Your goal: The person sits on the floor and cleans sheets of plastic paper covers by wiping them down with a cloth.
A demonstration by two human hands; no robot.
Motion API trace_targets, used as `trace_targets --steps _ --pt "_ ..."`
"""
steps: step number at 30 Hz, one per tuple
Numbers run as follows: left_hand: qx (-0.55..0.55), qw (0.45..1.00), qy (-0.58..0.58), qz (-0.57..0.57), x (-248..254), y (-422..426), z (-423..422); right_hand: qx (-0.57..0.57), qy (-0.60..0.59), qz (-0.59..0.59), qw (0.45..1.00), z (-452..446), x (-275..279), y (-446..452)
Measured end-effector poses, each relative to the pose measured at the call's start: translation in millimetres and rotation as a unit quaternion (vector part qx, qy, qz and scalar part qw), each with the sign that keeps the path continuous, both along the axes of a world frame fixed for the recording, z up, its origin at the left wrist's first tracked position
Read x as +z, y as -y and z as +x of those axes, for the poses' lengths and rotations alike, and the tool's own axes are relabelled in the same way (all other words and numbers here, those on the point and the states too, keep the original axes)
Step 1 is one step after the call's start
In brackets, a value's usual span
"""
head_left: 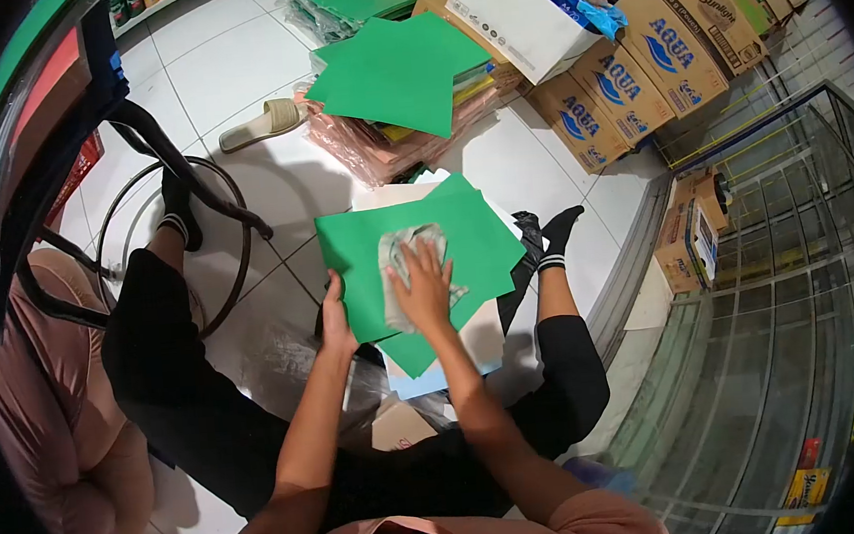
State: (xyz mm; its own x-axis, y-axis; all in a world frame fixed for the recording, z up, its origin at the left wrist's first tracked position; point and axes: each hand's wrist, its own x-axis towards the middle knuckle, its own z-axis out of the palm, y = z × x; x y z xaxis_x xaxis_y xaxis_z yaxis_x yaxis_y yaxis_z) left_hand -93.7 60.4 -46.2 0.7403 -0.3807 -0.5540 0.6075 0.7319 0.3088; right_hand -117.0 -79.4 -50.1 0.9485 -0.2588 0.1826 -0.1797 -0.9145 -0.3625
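Observation:
Green sheets or folders (350, 238) lie fanned out at different angles on a pile between the legs, with pale pink and light blue sheets (434, 379) showing beneath. My left hand (335, 316) holds the left edge of the top green sheet, thumb along its side. A crumpled greyish-white cloth (398, 311) rests on that sheet. Over the cloth lies my right hand (424, 285), palm down, fingers spread and pressing it flat against the green surface.
More green sheets (391, 69) top a plastic-wrapped stack ahead. Cardboard boxes (671, 47) stand at the upper right, beside a metal-framed glass case (754, 342). A sandal (261, 126) and a black chair frame (178, 166) are left. Another person's clothed leg (41, 398) is far left.

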Motion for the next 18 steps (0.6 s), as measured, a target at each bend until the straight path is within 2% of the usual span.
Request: trace_targets --steps 2,5,7,10,15,18 --pt "-0.007 1.0 0.005 -0.001 -5 1 -1 -0.022 -0.012 -0.039 0.999 20 -1 28" --pt "-0.007 1.0 -0.003 0.009 -1 2 -1 -0.053 -0.033 -0.036 0.997 47 0 73" --pt "-0.004 1.0 -0.012 0.022 1 2 -1 -0.128 -0.067 -0.004 0.989 56 9 97" --pt "-0.011 1.0 -0.002 0.023 -1 -1 -1 -0.17 -0.065 -0.011 0.983 51 6 120" --pt "-0.013 1.0 0.011 0.005 -11 0 -1 -0.215 -0.037 -0.092 0.972 7 -11 101" --pt "-0.012 1.0 0.014 -0.009 -15 0 -2 -0.156 0.01 -0.094 0.983 -21 -11 60"
